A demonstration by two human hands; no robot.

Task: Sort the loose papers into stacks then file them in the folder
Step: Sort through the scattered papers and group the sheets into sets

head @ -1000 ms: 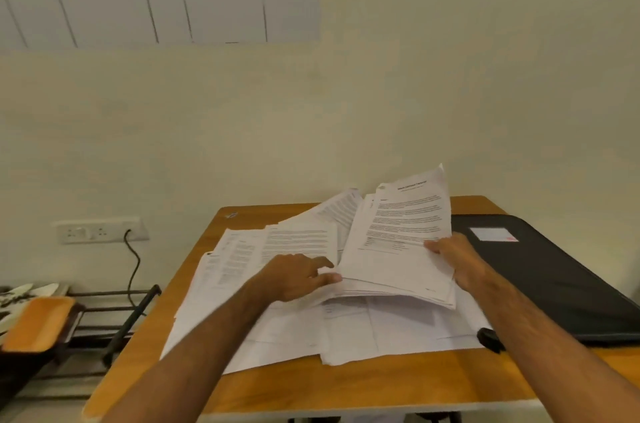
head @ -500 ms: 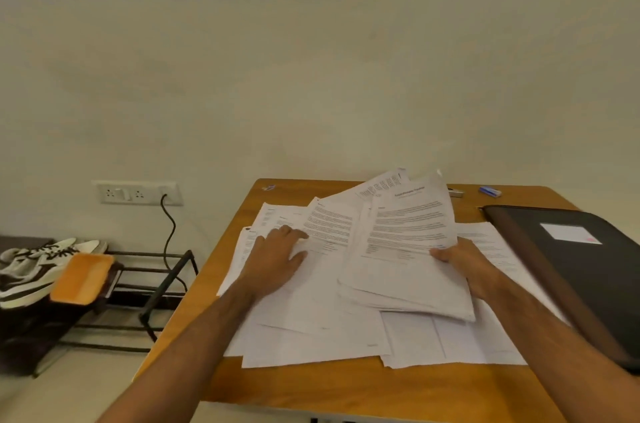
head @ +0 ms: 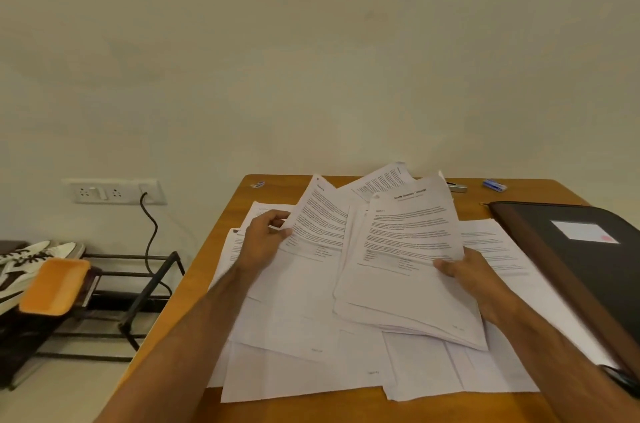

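Left hand (head: 265, 242) fingers (head: 277, 215) pinch one sheet (head: 322, 218); right hand (head: 474, 279) grips a fanned stack (head: 405, 270) above loose papers (head: 304, 374). Closed folder (head: 585, 249) lies along the counter's (head: 221, 225) right edge.

Plain cream room with a wooden desk against the wall

A bare cream wall (head: 311, 76) rises behind the orange-brown desk (head: 221, 222). At left, a white socket plate (head: 114, 191) carries a black cable (head: 149, 232) hanging down toward a black metal shoe rack (head: 138, 287) holding white sneakers (head: 31, 256), on a pale floor (head: 69, 388).
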